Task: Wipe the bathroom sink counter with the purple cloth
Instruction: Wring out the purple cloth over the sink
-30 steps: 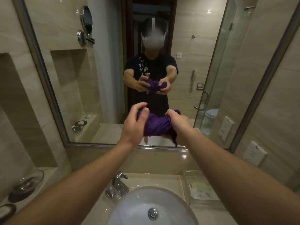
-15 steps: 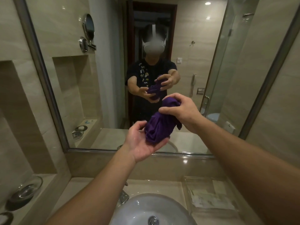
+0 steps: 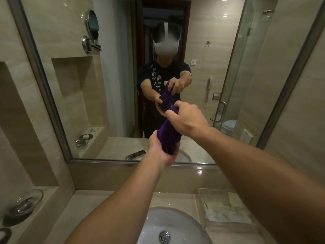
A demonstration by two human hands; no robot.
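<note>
The purple cloth [image 3: 169, 134] is bunched into a twisted roll, held up in front of the mirror above the sink. My left hand [image 3: 160, 150] grips its lower end from underneath. My right hand [image 3: 186, 119] grips its upper end from above. The beige counter [image 3: 88, 206] lies below my arms, around a white round basin [image 3: 177, 224] with a metal drain. My forearms cover part of the counter and the tap.
A large mirror [image 3: 114, 85] fills the wall ahead and reflects a person with the cloth. A clear tray [image 3: 223, 208] with papers sits right of the basin. Glass dishes [image 3: 24, 205] stand on the left ledge.
My left hand has closed round the cloth's lower end, where before it lay open beneath it. The cloth is stretched longer and more twisted between both hands. The view has shifted slightly.
</note>
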